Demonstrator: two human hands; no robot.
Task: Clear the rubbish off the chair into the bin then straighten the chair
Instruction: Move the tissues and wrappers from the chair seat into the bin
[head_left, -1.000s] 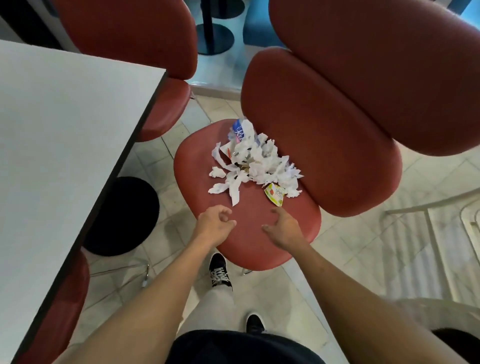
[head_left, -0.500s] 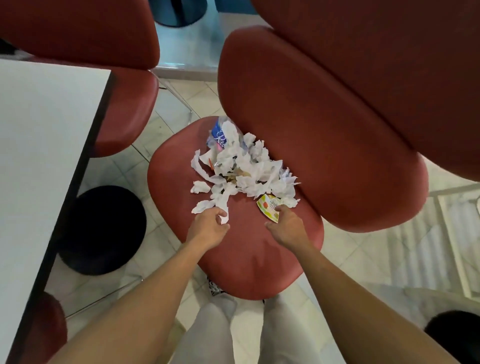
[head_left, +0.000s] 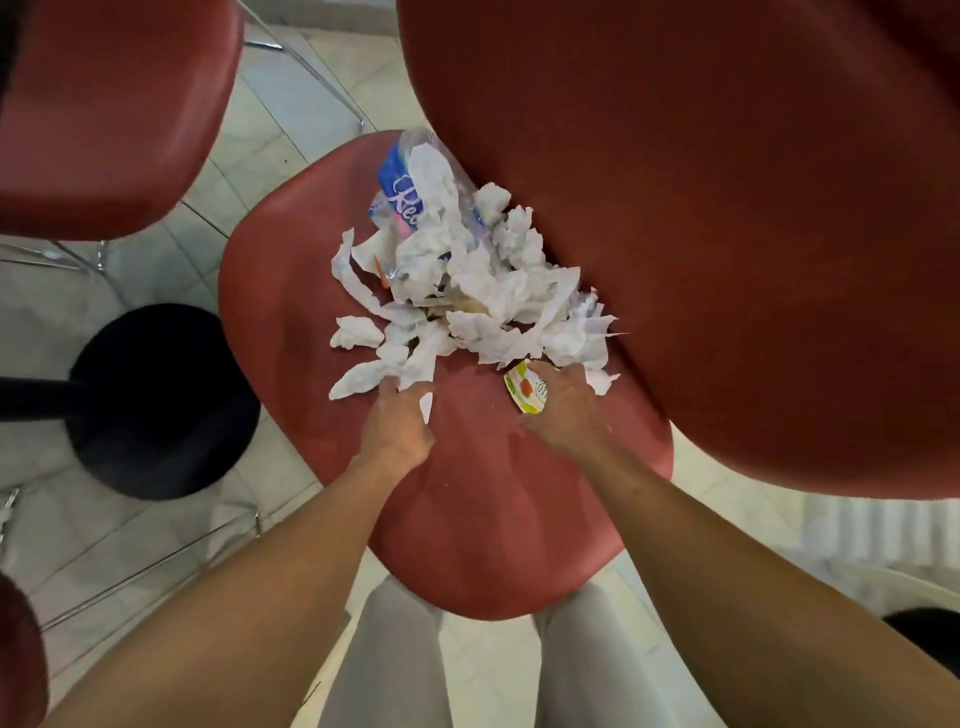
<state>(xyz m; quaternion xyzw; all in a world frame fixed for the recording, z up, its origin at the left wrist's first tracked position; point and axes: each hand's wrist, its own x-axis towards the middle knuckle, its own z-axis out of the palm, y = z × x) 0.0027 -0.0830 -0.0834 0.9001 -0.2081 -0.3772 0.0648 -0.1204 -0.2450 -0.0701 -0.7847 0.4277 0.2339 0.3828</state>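
Observation:
A heap of torn white tissue paper (head_left: 483, 296) lies on the red chair seat (head_left: 467, 509), pushed against the red backrest (head_left: 727, 234). A clear and blue plastic wrapper (head_left: 397, 200) sits at the heap's far end. At its near right edge lies a small green and white packet (head_left: 524, 389). My left hand (head_left: 397, 428) reaches the heap's near left edge, fingertips on the paper strips, one strip showing beside the thumb. My right hand (head_left: 569, 413) rests with its fingers on the packet and the scraps beside it. No bin is in view.
Another red chair (head_left: 109, 119) stands at the left with chrome legs. A black round table base (head_left: 156, 400) sits on the tiled floor left of the seat. My legs in pale trousers (head_left: 395, 660) stand against the seat's front edge.
I have leaned in closer over the seat. Both hands moved forward from the bare front of the seat to the near edge of the rubbish and now touch it.

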